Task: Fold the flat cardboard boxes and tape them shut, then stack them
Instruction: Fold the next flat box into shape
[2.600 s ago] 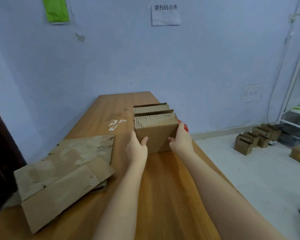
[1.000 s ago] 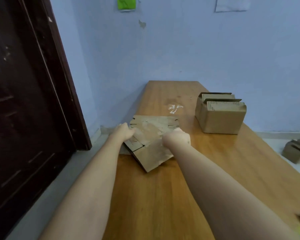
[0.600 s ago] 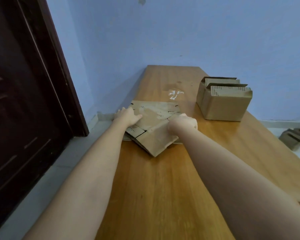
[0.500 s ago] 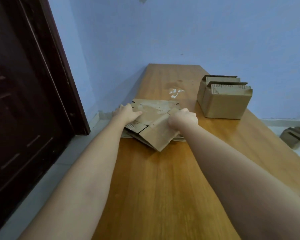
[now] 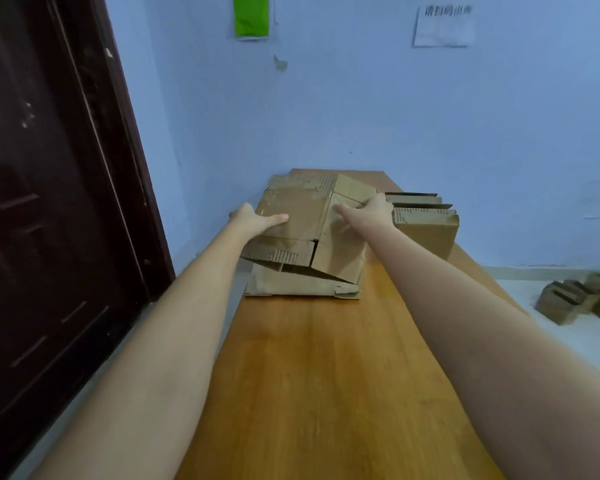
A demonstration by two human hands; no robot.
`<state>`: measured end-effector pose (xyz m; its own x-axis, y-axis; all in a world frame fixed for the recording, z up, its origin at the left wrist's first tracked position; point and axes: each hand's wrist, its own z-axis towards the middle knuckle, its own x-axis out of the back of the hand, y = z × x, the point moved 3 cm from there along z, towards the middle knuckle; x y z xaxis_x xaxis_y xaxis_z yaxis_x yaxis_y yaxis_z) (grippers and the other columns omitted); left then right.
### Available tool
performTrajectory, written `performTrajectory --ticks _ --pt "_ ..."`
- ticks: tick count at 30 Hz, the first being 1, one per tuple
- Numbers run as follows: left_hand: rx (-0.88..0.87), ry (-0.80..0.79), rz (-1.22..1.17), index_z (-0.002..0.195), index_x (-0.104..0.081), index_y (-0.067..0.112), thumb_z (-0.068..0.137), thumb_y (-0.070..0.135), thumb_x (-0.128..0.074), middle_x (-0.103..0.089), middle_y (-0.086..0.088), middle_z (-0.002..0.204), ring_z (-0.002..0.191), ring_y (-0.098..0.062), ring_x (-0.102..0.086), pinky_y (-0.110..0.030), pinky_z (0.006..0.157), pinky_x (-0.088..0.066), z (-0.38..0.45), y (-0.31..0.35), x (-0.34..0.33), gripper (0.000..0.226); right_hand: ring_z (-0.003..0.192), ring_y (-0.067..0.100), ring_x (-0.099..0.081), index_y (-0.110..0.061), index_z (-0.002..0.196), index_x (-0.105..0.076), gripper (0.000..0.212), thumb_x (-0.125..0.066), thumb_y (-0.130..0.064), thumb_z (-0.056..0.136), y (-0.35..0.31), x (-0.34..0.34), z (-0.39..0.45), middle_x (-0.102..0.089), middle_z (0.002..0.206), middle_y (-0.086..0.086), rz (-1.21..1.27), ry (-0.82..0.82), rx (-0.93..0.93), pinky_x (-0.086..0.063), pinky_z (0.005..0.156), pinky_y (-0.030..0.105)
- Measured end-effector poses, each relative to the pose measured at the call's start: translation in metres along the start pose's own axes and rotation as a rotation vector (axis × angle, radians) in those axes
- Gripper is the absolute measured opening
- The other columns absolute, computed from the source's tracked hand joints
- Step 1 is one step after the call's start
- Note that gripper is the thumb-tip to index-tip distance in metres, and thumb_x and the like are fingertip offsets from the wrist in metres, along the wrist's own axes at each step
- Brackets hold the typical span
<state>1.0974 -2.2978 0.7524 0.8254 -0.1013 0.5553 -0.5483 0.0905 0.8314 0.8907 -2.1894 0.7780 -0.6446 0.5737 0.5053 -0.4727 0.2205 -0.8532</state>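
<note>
A flat brown cardboard box blank (image 5: 302,220) is lifted and tilted up above the rest of the flat pile (image 5: 291,284) on the wooden table (image 5: 326,375). My left hand (image 5: 253,218) grips its left edge, thumb on the near face. My right hand (image 5: 368,211) grips its right edge, thumb across the front. Just to the right stand folded boxes (image 5: 426,226) with open top flaps.
A dark wooden door (image 5: 49,202) stands close on the left. The blue wall (image 5: 361,98) is behind the table, with a green patch and a paper notice on it. More small cardboard boxes (image 5: 575,297) sit on the floor at the right.
Both hands left the folded box, moved left to the flat pile, took hold of the top blank and raised it off the pile, tilted toward me.
</note>
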Motion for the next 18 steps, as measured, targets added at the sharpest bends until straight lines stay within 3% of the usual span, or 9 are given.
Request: performTrajectory --ticks 3,7,11,16,18 --pt "-0.032 0.001 -0.023 0.123 -0.045 0.003 0.063 0.056 -0.08 -0.05 -0.013 0.127 0.114 -0.03 -0.053 -0.046 0.096 -0.047 -0.026 0.019 0.007 0.087 0.13 0.033 -0.04 -0.005 0.147 -0.02 0.099 -0.071 -0.053 0.077 -0.009 0.023 -0.016 -0.026 0.15 0.016 -0.04 0.004 0.025 -0.042 0.098 0.043" --pt "-0.062 -0.002 -0.02 0.128 -0.04 0.004 0.06 0.053 -0.083 -0.048 -0.012 0.13 0.117 -0.029 -0.05 -0.045 0.096 -0.047 -0.064 0.034 0.007 0.094 0.125 0.03 -0.047 -0.006 0.14 -0.033 0.107 -0.077 -0.063 0.062 -0.009 0.051 -0.042 -0.044 0.139 0.012 -0.031 -0.007 0.021 -0.048 0.097 0.045" --pt "-0.07 -0.04 -0.005 0.129 -0.039 0.005 0.059 0.055 -0.082 -0.048 -0.012 0.131 0.117 -0.03 -0.05 -0.046 0.097 -0.046 -0.106 0.036 -0.001 0.097 0.127 0.031 -0.045 -0.005 0.143 -0.028 0.105 -0.08 -0.054 0.066 0.005 0.075 -0.075 -0.041 0.141 0.013 0.019 -0.027 -0.022 -0.045 0.101 0.043" --pt "-0.078 -0.098 -0.014 0.124 -0.048 0.004 0.036 0.066 -0.081 -0.058 -0.011 0.123 0.109 -0.029 -0.058 -0.044 0.093 -0.05 -0.145 0.029 -0.01 0.113 0.127 0.03 -0.043 -0.003 0.141 -0.029 0.101 -0.081 -0.05 0.068 0.027 0.093 -0.111 -0.034 0.145 0.013 0.035 -0.068 -0.023 -0.042 0.101 0.039" --pt "-0.082 -0.102 -0.004 0.127 -0.045 0.001 0.041 0.064 -0.084 -0.055 -0.011 0.126 0.113 -0.029 -0.056 -0.045 0.094 -0.049 -0.159 0.027 -0.015 0.113 0.132 0.03 -0.038 -0.003 0.145 -0.022 0.106 -0.08 -0.049 0.07 0.038 0.097 -0.125 -0.028 0.149 0.011 0.037 -0.093 -0.026 -0.038 0.103 0.04"
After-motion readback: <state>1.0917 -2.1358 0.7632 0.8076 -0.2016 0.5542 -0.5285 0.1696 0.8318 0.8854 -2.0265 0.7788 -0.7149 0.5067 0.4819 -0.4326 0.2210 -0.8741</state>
